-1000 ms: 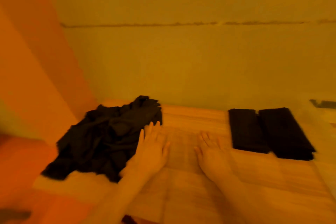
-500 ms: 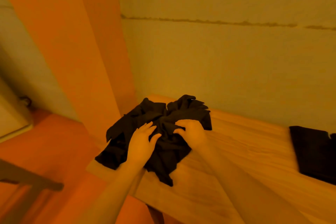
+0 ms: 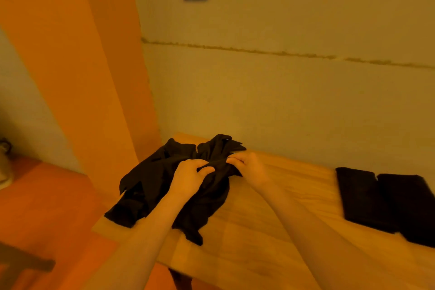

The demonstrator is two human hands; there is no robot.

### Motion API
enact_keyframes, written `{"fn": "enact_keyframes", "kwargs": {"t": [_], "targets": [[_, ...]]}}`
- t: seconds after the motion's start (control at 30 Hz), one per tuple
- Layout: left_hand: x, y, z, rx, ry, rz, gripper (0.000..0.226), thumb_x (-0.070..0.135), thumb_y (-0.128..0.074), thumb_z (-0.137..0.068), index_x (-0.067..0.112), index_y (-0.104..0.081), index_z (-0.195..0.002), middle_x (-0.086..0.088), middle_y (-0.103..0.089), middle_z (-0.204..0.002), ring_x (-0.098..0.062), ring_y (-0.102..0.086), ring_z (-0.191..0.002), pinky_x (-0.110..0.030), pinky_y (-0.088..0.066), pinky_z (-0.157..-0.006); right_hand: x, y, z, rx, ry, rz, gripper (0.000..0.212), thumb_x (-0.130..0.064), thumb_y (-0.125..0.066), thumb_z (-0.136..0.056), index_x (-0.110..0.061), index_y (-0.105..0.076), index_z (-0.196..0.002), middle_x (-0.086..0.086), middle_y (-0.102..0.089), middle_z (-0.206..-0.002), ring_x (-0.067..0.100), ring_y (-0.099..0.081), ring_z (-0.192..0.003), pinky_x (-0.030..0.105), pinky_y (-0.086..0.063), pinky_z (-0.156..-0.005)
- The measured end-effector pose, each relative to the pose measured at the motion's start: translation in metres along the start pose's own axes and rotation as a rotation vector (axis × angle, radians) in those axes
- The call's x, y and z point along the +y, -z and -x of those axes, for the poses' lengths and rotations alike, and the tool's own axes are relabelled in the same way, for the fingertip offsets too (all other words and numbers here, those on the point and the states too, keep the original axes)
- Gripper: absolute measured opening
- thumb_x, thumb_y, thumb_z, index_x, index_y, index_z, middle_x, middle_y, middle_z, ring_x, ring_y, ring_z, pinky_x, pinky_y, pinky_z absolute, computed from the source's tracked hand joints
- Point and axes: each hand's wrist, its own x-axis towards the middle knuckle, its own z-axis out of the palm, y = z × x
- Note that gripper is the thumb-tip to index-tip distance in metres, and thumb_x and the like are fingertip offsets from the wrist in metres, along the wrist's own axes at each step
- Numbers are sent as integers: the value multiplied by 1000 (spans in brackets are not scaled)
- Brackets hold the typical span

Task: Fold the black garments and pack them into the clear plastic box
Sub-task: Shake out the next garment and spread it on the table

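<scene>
- Left hand (image 3: pixel 188 178): bare, knuckles up, fingers curled down into a crumpled heap of black cloth (image 3: pixel 150 186), a fold caught in the grip.
- Right hand (image 3: pixel 249 167): bare, just beside the left, fingertips and thumb pinched on the same fold near the top of the heap.
- Both forearms: bare, reaching up from the lower edge and drawing together toward the hands, the left from lower left, the right from lower right.
</scene>
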Motion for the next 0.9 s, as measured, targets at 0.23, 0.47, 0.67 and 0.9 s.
{"fn": "enact_keyframes", "kwargs": {"t": [0.23, 0.47, 0.67, 0.9], "targets": [[99, 21, -5, 42, -75, 218, 26, 20, -54, -93, 3, -65, -75, -3, -56, -64, -10, -50, -59, -17, -37, -56, -39, 90, 30, 275, 90, -179, 24, -12, -54, -92, 6, -68, -84, 21, -62, -79, 21, -54, -71, 12, -39, -57], [185, 43, -15, -129, 161, 475, 21, 23, -65, -87, 3, -62, -80, -7, -61, -73, -14, -57, -63, -20, -48, -53, -53, 173, 52, 404, 109, -176, 33, -15, -54, -92, 9, -61, -71, 12, -52, -67, 22, -48, -66, 44, -47, -67], [231, 36, 3, -160, 196, 723, 9, 15, -61, -90, 7, -64, -88, -5, -65, -85, -12, -61, -78, -23, -51, -65, -48, 201, 85, 487, 63, -129, 25, -16, -55, -91, 2, -64, -76, 3, -57, -66, 17, -53, -68, 23, -43, -62], [285, 22, 18, -38, 198, 1003, 18, 6, -62, -87, 5, -54, -71, -9, -57, -75, -16, -58, -69, -21, -54, -49, -70, 159, 127, 428, 132, -174, 24, -26, -70, -81, -30, -54, -98, -21, -53, -81, -5, -51, -72, 12, -40, -56]]}}
